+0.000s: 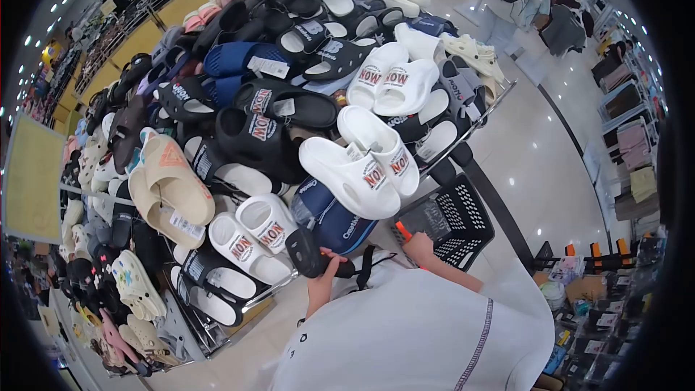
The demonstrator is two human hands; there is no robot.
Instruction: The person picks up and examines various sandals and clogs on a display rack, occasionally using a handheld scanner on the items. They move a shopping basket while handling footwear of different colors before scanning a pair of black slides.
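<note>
My left hand (328,269) is closed on a black slipper (307,252) at the near edge of the heap, its fingers partly hidden behind it. Wrapped round an orange handle (402,231), my right hand (418,247) is beside a black shopping basket (463,223); the handle appears to belong to that basket. Between the hands and the pile lies a navy blue pair of slippers (334,219). White slides with red lettering (371,174) rest just above it, and another white pair (255,240) sits to the left of my left hand.
A metal-railed display (499,101) is heaped with slides and clogs, including a beige pair (171,187). A blank yellowish sign (32,179) stands at left. People (517,3) are in the aisle at upper right. Packaged goods (597,322) hang at lower right.
</note>
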